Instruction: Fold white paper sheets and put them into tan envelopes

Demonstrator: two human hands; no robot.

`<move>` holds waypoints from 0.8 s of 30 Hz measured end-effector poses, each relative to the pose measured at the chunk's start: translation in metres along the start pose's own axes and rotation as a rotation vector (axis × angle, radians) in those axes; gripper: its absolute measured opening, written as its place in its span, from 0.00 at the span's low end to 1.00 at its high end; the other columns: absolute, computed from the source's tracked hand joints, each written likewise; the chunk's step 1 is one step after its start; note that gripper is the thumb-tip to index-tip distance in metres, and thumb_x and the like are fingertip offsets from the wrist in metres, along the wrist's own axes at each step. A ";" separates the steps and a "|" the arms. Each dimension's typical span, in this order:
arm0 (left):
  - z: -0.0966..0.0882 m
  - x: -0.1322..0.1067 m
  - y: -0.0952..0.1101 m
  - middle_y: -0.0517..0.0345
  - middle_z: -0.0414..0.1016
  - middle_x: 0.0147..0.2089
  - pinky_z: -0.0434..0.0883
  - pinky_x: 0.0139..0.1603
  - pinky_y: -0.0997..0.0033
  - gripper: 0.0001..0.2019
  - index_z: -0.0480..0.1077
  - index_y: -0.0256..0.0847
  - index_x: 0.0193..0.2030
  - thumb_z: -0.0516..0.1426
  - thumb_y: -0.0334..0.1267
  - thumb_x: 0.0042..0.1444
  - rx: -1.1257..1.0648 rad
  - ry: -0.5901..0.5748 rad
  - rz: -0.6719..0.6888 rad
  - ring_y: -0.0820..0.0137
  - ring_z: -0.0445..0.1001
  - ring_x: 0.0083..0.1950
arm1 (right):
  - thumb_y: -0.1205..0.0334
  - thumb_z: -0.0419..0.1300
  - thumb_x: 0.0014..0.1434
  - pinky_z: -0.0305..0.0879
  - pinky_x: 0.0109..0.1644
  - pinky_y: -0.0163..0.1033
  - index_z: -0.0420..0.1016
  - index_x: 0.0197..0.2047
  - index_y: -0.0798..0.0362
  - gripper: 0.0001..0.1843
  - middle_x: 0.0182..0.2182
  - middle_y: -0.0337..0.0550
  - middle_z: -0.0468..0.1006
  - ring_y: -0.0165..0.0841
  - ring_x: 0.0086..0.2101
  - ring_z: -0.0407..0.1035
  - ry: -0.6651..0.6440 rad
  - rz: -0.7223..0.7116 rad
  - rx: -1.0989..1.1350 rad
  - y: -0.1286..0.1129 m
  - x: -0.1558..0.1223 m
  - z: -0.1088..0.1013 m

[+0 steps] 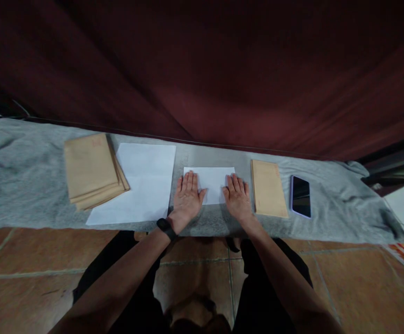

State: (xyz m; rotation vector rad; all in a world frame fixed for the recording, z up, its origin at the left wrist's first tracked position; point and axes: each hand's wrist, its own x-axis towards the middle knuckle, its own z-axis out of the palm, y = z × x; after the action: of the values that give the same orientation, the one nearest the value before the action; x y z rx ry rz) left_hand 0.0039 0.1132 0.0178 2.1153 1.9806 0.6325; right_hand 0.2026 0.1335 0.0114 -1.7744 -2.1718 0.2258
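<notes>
A small folded white sheet (pixel 211 182) lies on a grey cloth (pixel 24 185) spread over the floor. My left hand (pixel 187 196) lies flat on the sheet's left part, fingers stretched out, with a black band on the wrist. My right hand (pixel 237 197) lies flat on the sheet's right part, fingers together and extended. Neither hand holds anything. To the left of my left hand lies a stack of larger white paper (pixel 139 185).
A pile of brown envelopes (pixel 92 170) sits at the far left of the cloth. A single brown envelope (pixel 268 188) and a dark phone (pixel 300 196) lie right of my hands. A dark red curtain (pixel 223 69) hangs behind. Tiled floor (pixel 31 269) lies in front.
</notes>
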 end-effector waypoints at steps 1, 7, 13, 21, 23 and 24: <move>-0.001 0.000 0.002 0.36 0.49 0.78 0.41 0.78 0.44 0.34 0.50 0.27 0.76 0.46 0.46 0.69 -0.010 0.014 0.005 0.52 0.44 0.80 | 0.55 0.43 0.74 0.39 0.74 0.63 0.55 0.75 0.58 0.30 0.73 0.56 0.55 0.47 0.72 0.47 0.001 0.009 0.005 -0.002 0.001 -0.001; 0.002 -0.006 0.021 0.46 0.52 0.78 0.43 0.79 0.46 0.31 0.49 0.37 0.77 0.45 0.38 0.68 -0.056 -0.034 0.222 0.60 0.43 0.80 | 0.56 0.41 0.74 0.40 0.76 0.58 0.54 0.76 0.54 0.30 0.75 0.50 0.52 0.42 0.74 0.43 -0.075 -0.136 0.117 -0.020 0.006 -0.001; 0.008 -0.012 0.027 0.39 0.54 0.77 0.45 0.79 0.46 0.32 0.52 0.28 0.75 0.47 0.35 0.65 0.035 -0.141 0.288 0.57 0.44 0.80 | 0.54 0.38 0.75 0.37 0.77 0.53 0.54 0.75 0.57 0.31 0.74 0.51 0.53 0.39 0.73 0.44 -0.158 -0.206 0.128 -0.027 0.002 0.006; 0.007 -0.011 0.019 0.44 0.54 0.77 0.43 0.79 0.46 0.29 0.55 0.32 0.75 0.45 0.38 0.68 0.045 -0.151 0.280 0.58 0.45 0.80 | 0.55 0.42 0.75 0.39 0.76 0.55 0.56 0.75 0.54 0.29 0.75 0.49 0.51 0.42 0.73 0.44 -0.106 -0.181 0.056 -0.018 0.001 0.006; 0.007 -0.009 0.015 0.45 0.54 0.77 0.42 0.79 0.46 0.29 0.55 0.33 0.75 0.45 0.39 0.69 0.051 -0.149 0.269 0.59 0.46 0.80 | 0.55 0.43 0.75 0.40 0.76 0.55 0.55 0.75 0.53 0.29 0.75 0.49 0.51 0.43 0.73 0.44 -0.093 -0.176 0.023 -0.016 0.001 0.005; 0.006 -0.008 0.014 0.45 0.54 0.77 0.42 0.79 0.47 0.29 0.54 0.34 0.75 0.45 0.39 0.69 0.059 -0.147 0.260 0.59 0.46 0.80 | 0.55 0.43 0.75 0.40 0.76 0.55 0.55 0.75 0.53 0.29 0.75 0.49 0.51 0.44 0.73 0.45 -0.089 -0.174 0.004 -0.015 0.001 0.005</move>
State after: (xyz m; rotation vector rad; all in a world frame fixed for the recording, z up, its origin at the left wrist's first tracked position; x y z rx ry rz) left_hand 0.0187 0.1050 0.0161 2.4023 1.6832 0.4464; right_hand 0.1870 0.1321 0.0121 -1.5903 -2.3703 0.2716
